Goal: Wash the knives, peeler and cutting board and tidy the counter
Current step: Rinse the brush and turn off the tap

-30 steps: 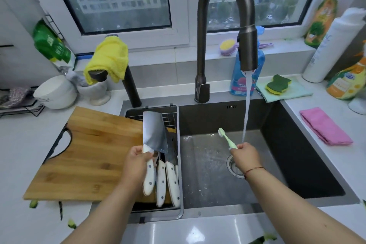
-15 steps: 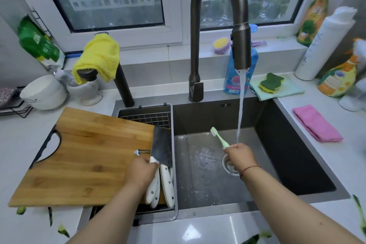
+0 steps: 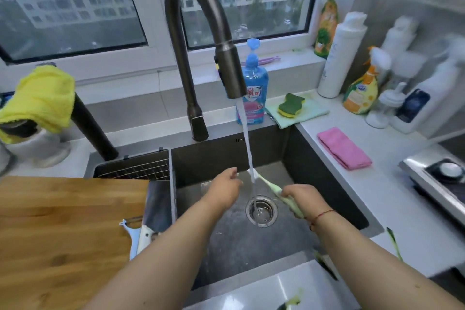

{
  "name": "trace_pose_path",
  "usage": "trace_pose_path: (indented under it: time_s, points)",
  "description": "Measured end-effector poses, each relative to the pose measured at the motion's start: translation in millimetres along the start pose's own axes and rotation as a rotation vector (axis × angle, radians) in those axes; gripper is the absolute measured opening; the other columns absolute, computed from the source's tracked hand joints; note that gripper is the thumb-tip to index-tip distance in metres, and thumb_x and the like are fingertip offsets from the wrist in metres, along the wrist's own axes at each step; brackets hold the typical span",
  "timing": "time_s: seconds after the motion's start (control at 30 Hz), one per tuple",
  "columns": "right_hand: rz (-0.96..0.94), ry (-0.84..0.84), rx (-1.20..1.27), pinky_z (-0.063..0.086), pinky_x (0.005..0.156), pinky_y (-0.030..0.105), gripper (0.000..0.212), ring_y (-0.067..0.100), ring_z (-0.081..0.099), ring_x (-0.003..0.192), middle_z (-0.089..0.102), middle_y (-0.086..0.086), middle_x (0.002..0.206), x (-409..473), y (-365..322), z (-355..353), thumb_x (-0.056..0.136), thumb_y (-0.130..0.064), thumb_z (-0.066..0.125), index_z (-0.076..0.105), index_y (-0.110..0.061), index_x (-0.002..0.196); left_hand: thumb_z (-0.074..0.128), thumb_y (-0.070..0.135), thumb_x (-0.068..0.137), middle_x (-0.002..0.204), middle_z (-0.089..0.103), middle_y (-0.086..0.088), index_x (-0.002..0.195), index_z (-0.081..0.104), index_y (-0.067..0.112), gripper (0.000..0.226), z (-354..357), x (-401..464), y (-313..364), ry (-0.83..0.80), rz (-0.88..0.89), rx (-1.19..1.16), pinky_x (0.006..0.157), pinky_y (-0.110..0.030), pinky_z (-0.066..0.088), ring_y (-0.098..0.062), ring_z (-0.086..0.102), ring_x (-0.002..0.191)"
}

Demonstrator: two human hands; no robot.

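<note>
Head view, looking down into sink [image 3: 327, 184]: faucet [image 3: 191, 58] running, water stream [image 3: 247, 143] falls onto head of a pale green toothbrush [image 3: 274, 189]. R hand [image 3: 304, 197] grips toothbrush handle, fingers curled round it, brush head tilted up-left into the stream, above the drain [image 3: 261, 211]. L hand [image 3: 224, 190] hangs over sink just left of the stream, fingers loosely bent, holding nothing; fingertips near the water, contact cannot be told. Cutting board [image 3: 63, 234] lies on desk at left, its right edge over the drain rack [image 3: 136, 171] set in sink's left side. Knife [image 3: 156, 211] w/ broad blade and white handle lies in the rack beside the board; more knives there cannot be told, L forearm covers that area. Peeler [image 3: 132, 233], white, lies at board's right edge, touching the knife handle. Yellow cloth [image 3: 40, 98] is draped at far left. Blue soap bottle [image 3: 254, 88] stands behind faucet; green/yellow sponge [image 3: 292, 104] sits on a pale cloth next to it. Pink cloth [image 3: 343, 148] lies folded on desk [image 3: 377, 196] right of sink. Green peel scraps [image 3: 393, 241] lie along front desk edge.
</note>
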State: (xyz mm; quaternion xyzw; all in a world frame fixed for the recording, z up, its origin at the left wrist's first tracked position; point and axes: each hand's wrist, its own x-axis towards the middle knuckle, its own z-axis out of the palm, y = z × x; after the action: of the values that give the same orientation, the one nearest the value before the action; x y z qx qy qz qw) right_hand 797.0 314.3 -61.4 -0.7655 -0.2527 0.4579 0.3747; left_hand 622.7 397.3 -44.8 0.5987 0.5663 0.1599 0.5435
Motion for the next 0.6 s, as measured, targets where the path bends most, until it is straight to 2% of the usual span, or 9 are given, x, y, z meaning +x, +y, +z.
trace_pose_path:
  time_s: [0.1,0.13,0.2,0.23,0.27,0.33,0.43,0.5,0.6]
  points:
    - [-0.099,0.024,-0.089,0.038,0.055,0.03,0.016,0.018,0.05,0.057,0.055,0.009,0.067,5.8,-1.2,-16.6,0.081,-0.008,0.061,0.07,0.005,0.086,0.046,0.002,0.091,0.114,0.058,-0.008,0.116,0.056,0.022,0.033,22.3,8.3,21.2,-0.079,-0.002,-0.071,0.081,-0.035,0.043,-0.025,0.054,0.097]
    - [-0.155,0.046,-0.124,0.041,0.059,0.03,0.014,0.017,0.053,0.062,0.059,0.007,0.071,9.0,-0.8,-18.9,0.082,-0.01,0.061,0.07,0.0,0.086,0.047,0.002,0.092,0.111,0.056,-0.008,0.116,0.057,0.021,0.032,26.4,12.1,24.3,-0.077,-0.003,-0.086,0.079,-0.034,0.041,-0.023,0.052,0.095]
    - [-0.251,0.07,-0.276,0.046,0.069,0.029,0.006,0.018,0.06,0.075,0.065,0.001,0.081,17.7,1.6,-22.8,0.082,-0.015,0.064,0.068,-0.013,0.086,0.049,0.005,0.093,0.114,0.057,-0.008,0.128,0.054,0.016,0.037,29.0,19.7,29.2,-0.042,-0.024,-0.11,0.081,-0.033,0.042,-0.022,0.053,0.097]
    - [-0.259,0.046,-0.413,0.048,0.073,0.029,0.005,0.018,0.062,0.081,0.066,-0.001,0.086,22.4,2.6,-23.3,0.08,-0.018,0.067,0.066,-0.019,0.085,0.049,0.005,0.093,0.11,0.059,-0.008,0.125,0.056,0.014,0.034,27.5,22.5,31.4,-0.016,-0.032,-0.126,0.081,-0.032,0.044,-0.021,0.054,0.095]
    - [-0.24,0.01,-0.526,0.048,0.076,0.028,0.007,0.019,0.063,0.086,0.067,-0.001,0.089,27.7,4.0,-23.8,0.079,-0.02,0.069,0.066,-0.023,0.085,0.049,0.003,0.092,0.102,0.06,-0.007,0.113,0.061,0.013,0.026,25.5,24.6,34.2,0.02,-0.038,-0.16,0.079,-0.031,0.045,-0.02,0.055,0.09]
    - [-0.205,-0.028,-0.583,0.049,0.077,0.028,0.006,0.02,0.064,0.088,0.068,0.0,0.09,36.2,3.4,-23.2,0.079,-0.022,0.07,0.066,-0.024,0.084,0.047,-0.001,0.091,0.092,0.062,-0.007,0.099,0.065,0.013,0.024,15.4,30.5,40.1,0.129,-0.077,-0.278,0.076,-0.031,0.048,-0.017,0.057,0.081]
    - [-0.24,-0.002,-0.502,0.048,0.072,0.028,0.006,0.02,0.063,0.083,0.068,0.003,0.088,41.5,-5.7,-16.5,0.08,-0.022,0.07,0.068,-0.019,0.085,0.049,0.005,0.093,0.106,0.063,-0.007,0.112,0.063,0.015,0.025,-12.8,37.4,47.7,0.318,-0.08,-0.383,0.073,-0.029,0.048,-0.015,0.059,0.091]
    - [-0.249,-0.026,-0.486,0.046,0.069,0.027,0.007,0.019,0.061,0.08,0.068,0.002,0.087,46.7,-11.0,-9.9,0.08,-0.022,0.07,0.068,-0.018,0.086,0.048,0.01,0.095,0.109,0.061,-0.005,0.111,0.061,0.018,0.022,-34.1,41.7,56.7,0.41,-0.048,-0.442,0.08,-0.031,0.048,-0.016,0.057,0.096]
    - [-0.252,-0.057,-0.484,0.044,0.07,0.025,0.007,0.018,0.061,0.08,0.068,0.002,0.088,55.1,-19.1,0.2,0.08,-0.02,0.07,0.069,-0.019,0.087,0.046,0.006,0.096,0.109,0.059,-0.008,0.117,0.062,0.013,0.027,-61.8,51.4,77.9,0.502,-0.008,-0.484,0.086,-0.033,0.05,-0.02,0.056,0.097]
